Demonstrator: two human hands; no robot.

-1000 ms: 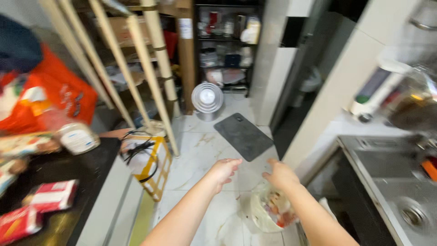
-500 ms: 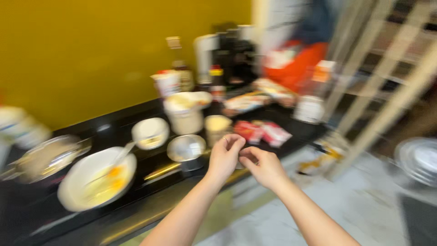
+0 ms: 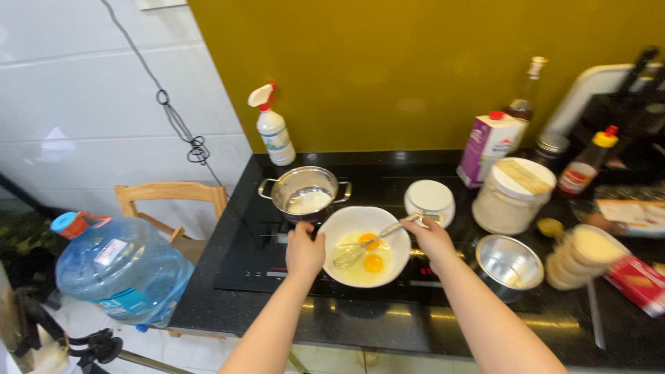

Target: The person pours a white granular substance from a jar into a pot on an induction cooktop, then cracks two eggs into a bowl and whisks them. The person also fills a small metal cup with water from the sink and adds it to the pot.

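A white bowl (image 3: pixel 346 225) with raw eggs, two yolks showing, sits on the black cooktop (image 3: pixel 256 263). My left hand (image 3: pixel 305 251) grips the bowl's left rim. My right hand (image 3: pixel 431 237) holds the handle of a metal whisk (image 3: pixel 357 249) whose wires rest in the eggs. Just behind the bowl stands a steel pot (image 3: pixel 305 190) with white liquid inside.
Behind and to the right stand a small white lidded bowl (image 3: pixel 429 201), a large white jar (image 3: pixel 512 195), a carton (image 3: pixel 488 147), bottles (image 3: pixel 585 170), a steel bowl (image 3: pixel 509 264) and a stack of cups (image 3: pixel 580 256). A spray bottle (image 3: pixel 272 128) stands by the yellow wall. A water jug (image 3: pixel 118 270) lies beside a wooden chair (image 3: pixel 170 197) at left.
The view swung from the floor and shelves to the counter. My hands, held empty in the air before, now grip the bowl and the whisk.
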